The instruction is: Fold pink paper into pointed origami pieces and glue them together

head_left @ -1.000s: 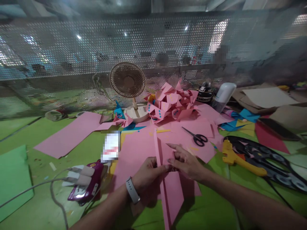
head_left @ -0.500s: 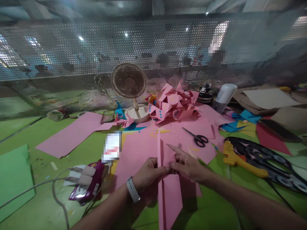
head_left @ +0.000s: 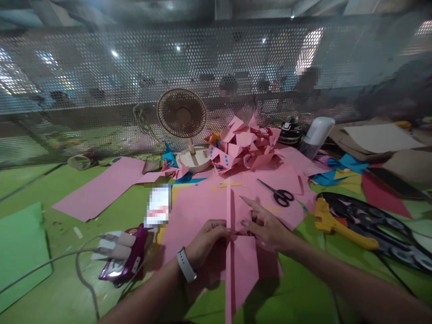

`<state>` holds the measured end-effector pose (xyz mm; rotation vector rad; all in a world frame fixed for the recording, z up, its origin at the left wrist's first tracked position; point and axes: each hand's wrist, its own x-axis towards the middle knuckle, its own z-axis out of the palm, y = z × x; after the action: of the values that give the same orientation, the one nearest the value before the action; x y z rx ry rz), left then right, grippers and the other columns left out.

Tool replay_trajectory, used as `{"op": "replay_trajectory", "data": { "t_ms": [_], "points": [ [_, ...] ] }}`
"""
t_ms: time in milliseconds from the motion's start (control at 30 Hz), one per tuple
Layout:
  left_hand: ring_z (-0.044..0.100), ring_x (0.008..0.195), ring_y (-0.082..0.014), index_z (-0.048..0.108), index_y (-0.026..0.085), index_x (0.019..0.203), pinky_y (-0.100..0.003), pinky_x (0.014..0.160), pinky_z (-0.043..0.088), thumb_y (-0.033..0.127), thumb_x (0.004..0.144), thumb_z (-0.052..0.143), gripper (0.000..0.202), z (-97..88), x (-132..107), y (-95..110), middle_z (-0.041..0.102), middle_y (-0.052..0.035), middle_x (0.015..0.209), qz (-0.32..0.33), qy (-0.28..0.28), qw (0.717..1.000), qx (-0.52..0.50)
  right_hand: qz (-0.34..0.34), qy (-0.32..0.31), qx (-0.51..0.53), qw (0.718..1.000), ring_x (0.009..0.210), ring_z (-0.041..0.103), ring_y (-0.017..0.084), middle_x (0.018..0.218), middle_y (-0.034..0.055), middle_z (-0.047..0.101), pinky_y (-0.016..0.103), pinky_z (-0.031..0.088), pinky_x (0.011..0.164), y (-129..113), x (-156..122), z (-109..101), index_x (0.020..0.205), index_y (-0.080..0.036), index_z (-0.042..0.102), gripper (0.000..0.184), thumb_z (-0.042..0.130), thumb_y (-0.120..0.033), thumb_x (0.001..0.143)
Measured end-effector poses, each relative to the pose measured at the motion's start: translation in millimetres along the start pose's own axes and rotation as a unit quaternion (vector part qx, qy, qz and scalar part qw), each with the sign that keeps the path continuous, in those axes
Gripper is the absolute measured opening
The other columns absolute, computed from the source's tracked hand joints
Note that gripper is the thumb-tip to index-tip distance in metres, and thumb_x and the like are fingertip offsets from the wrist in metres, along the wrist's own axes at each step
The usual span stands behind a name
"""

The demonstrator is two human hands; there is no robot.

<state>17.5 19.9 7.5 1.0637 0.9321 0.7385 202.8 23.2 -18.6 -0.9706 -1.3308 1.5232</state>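
Note:
A long folded strip of pink paper [head_left: 241, 265] stands on end before me, with a narrow upright edge running toward the far side. My left hand [head_left: 209, 240], with a pale band at the wrist, pinches this edge from the left between thumb and fingers. On the right side, my right hand [head_left: 265, 224] has its thumb and curled fingers closed at the paper, while its index finger points out along it. The fingertips of that hand are partly hidden. Beneath both hands lies a large pink sheet [head_left: 192, 211].
Black scissors [head_left: 282, 197] lie beyond my right hand. A pile of folded pink paper [head_left: 246, 144] sits by a small fan [head_left: 182, 113]. At right is a black tool with a yellow handle [head_left: 351, 234]. A purple power strip [head_left: 126, 256] with plugged-in cables lies left.
Both hands and the folded paper have shifted slightly. The left thumb has drawn back a little from across the strip, and the right thumb has moved slightly up and right.

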Motion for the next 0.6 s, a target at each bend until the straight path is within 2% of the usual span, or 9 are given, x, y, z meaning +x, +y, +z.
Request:
{"op": "replay_trajectory", "data": {
  "t_ms": [200, 467, 600],
  "points": [
    [0.044, 0.047, -0.0072, 0.063, 0.011, 0.057, -0.02, 0.049, 0.031, 0.023, 0.069, 0.065, 0.017, -1.4, 3, -1, 0.055, -0.0006, 0.051, -0.019, -0.042, 0.999, -0.012, 0.012, -0.009, 0.055, 0.998, 0.056, 0.046, 0.007, 0.064, -0.0072, 0.048, 0.023, 0.043, 0.058, -19, -3, 5, 0.14, -0.024, 0.022, 0.076, 0.063, -0.028, 0.077],
    [0.047, 0.051, -0.0088, 0.065, 0.01, 0.062, -0.022, 0.052, 0.033, 0.026, 0.067, 0.068, 0.017, -4.7, 5, -8, 0.059, -0.0028, 0.056, -0.003, -0.047, 0.999, 0.006, 0.022, -0.015, 0.064, 0.998, 0.06, 0.05, 0.009, 0.067, -0.0058, 0.049, 0.028, 0.045, 0.063, -20, -6, 5, 0.142, -0.025, 0.016, 0.082, 0.065, -0.031, 0.076],
    [0.041, 0.047, -0.0068, 0.06, 0.011, 0.055, -0.021, 0.048, 0.028, 0.025, 0.066, 0.068, 0.02, -6.0, 6, -8, 0.052, 0.0011, 0.049, 0.001, -0.051, 0.999, 0.007, 0.03, -0.02, 0.093, 0.995, 0.061, 0.051, 0.009, 0.067, -0.0063, 0.049, 0.031, 0.047, 0.068, -23, -6, 7, 0.142, -0.027, 0.015, 0.085, 0.066, -0.033, 0.074]
  ]
}}
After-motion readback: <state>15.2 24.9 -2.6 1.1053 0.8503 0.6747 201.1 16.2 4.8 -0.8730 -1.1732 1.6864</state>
